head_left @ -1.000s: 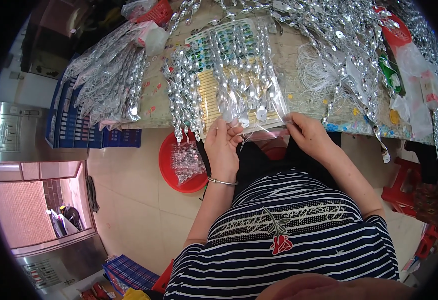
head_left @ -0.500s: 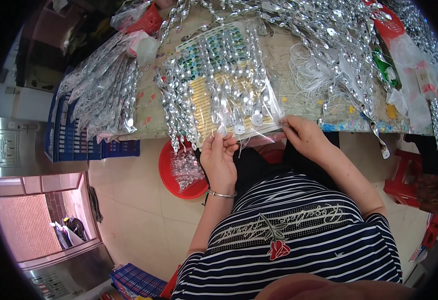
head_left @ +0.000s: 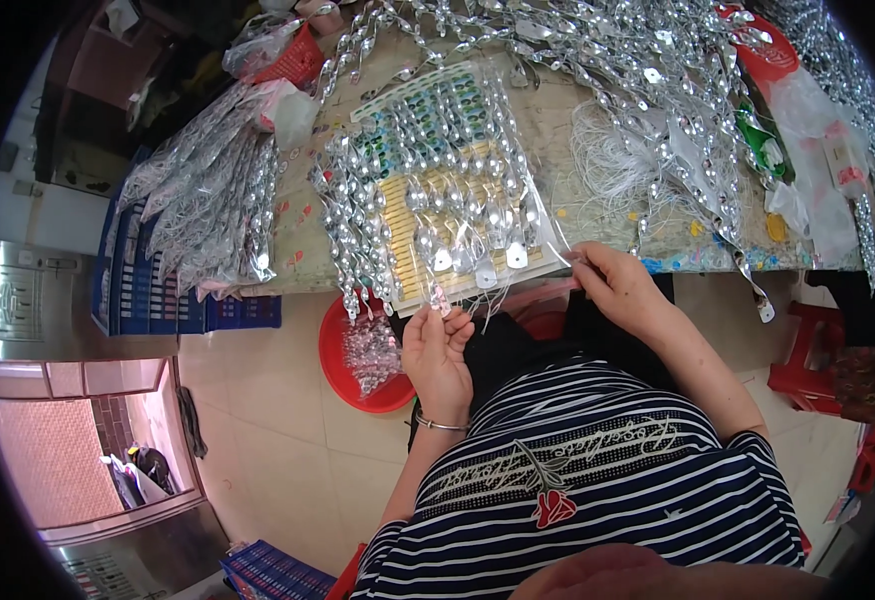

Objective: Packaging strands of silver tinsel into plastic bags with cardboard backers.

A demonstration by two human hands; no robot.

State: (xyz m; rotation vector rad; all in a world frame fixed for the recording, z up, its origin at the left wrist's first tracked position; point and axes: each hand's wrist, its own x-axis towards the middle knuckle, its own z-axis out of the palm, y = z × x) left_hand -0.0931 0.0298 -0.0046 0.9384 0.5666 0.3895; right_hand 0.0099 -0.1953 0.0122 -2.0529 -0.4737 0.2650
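A flat clear plastic bag [head_left: 550, 225] lies at the table's near edge. It covers a card [head_left: 394, 230] patterned in green and yellow, with several shiny silver twisted strips on it. My left hand [head_left: 440, 355] is closed, thumb and fingertips pinching the lower end of a silver twisted strip [head_left: 441, 297] at the card's near edge. Thumb and fingers of my right hand [head_left: 618, 285] are pressed together on the bag's near right corner. White strings [head_left: 488, 303] hang over the edge between my hands. More silver strips [head_left: 343, 230] lie along the card's left side.
Bagged silver strips [head_left: 218, 190] pile over a blue crate [head_left: 138, 295] at left. Loose strips [head_left: 638, 80] and white string [head_left: 608, 155] cover the table's far right. Below the edge stands a red basin [head_left: 383, 400]; a red stool [head_left: 808, 370] is at right.
My left hand has moved toward me, drawing the strip's end closer to the table edge. My right hand has shifted slightly right and nearer, still at the bag's corner.
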